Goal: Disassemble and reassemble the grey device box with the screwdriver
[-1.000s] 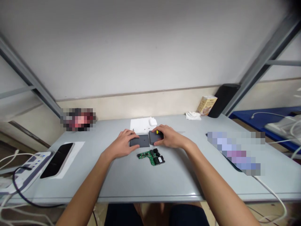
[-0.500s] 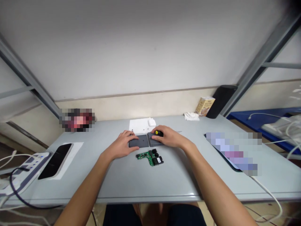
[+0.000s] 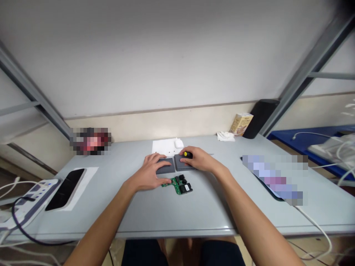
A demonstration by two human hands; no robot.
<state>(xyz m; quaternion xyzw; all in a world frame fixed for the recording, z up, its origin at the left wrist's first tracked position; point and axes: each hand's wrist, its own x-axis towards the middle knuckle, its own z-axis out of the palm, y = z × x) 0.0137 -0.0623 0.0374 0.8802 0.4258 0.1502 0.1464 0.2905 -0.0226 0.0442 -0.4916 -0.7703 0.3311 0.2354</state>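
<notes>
My left hand (image 3: pixel 149 173) has its fingers spread over a flat dark grey panel (image 3: pixel 167 168), the thumb reaching down to the left end of a green circuit board (image 3: pixel 176 187). That board lies flat on the near side of the panel and carries black parts. In my right hand (image 3: pixel 202 160) is a screwdriver (image 3: pixel 188 154) with a yellow-ended black handle, its thin shaft sticking out to the right behind the fingers. The same hand rests at a thicker dark grey case (image 3: pixel 179 166) beside the panel, and the thumb lies over it.
Behind the case is a white sheet (image 3: pixel 162 146) with small dark bits and a white earbud case (image 3: pixel 179 143). A phone (image 3: pixel 66 189) lies at left near a power strip (image 3: pixel 30 203). Tissue (image 3: pixel 225 136), a carton (image 3: pixel 241 124) and a black speaker (image 3: pixel 260 119) stand back right.
My left hand has shifted slightly right and its fingers have spread, the thumb now over the circuit board's end. My right hand still holds the screwdriver, its handle a little further right.
</notes>
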